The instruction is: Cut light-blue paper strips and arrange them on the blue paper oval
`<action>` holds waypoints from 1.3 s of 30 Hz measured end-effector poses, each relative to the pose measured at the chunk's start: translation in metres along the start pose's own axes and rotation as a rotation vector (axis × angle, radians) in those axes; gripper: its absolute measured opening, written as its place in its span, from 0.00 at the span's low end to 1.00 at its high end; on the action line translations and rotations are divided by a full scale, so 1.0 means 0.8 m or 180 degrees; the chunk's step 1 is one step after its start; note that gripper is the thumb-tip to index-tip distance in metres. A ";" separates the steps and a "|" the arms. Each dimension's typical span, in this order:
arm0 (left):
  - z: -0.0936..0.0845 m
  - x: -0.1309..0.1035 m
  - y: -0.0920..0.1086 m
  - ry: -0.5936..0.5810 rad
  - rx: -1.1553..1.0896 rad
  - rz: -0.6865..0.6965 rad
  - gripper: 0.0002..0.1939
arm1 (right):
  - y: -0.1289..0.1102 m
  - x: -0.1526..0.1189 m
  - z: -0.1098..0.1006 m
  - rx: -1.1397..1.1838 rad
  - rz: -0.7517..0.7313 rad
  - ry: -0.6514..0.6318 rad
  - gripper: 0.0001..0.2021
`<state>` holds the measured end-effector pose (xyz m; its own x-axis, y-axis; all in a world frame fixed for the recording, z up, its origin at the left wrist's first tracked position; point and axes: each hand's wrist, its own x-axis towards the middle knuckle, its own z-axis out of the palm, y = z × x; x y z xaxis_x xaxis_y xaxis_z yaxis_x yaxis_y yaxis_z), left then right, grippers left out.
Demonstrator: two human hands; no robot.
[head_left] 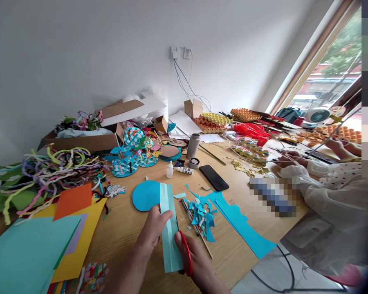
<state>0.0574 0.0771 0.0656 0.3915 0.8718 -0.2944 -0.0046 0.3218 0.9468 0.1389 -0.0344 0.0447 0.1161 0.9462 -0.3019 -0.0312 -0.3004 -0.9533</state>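
Note:
My left hand (155, 226) is closed on a long strip of light turquoise paper (168, 245), thumb on top; a fold line runs down the strip. In my right hand (198, 259) is a pair of scissors with red handles (187, 253). Their blades lie along the strip's right edge, mostly hidden behind the paper. Beyond my left hand, a blue paper disc (146, 196) rests flat on the table, partly covered by the strip's far end. Blue paper scraps (204, 216) and thin pencil-like sticks (199, 230) lie right of the strip.
Coloured paper sheets (27, 241) and pipe cleaners (55, 171) fill the left. A phone (214, 178), a glue bottle (169, 170) and a grey flask (193, 146) stand or lie ahead. A large blue offcut (245, 228) reaches the table edge. A co-worker's hands (291, 158) are at right.

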 end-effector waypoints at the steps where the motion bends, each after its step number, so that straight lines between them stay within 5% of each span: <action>1: 0.000 0.000 -0.001 0.0000 -0.0001 -0.0004 0.07 | 0.000 0.000 0.000 0.0004 0.0013 0.0015 0.36; 39: -0.001 0.008 -0.022 -0.0047 -0.0282 -0.0228 0.07 | -0.001 0.000 0.006 0.0046 0.0338 0.0251 0.37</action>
<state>0.0588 0.0771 0.0468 0.4073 0.8401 -0.3584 -0.0573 0.4151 0.9080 0.1345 -0.0337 0.0452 0.1889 0.8967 -0.4004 -0.0618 -0.3961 -0.9161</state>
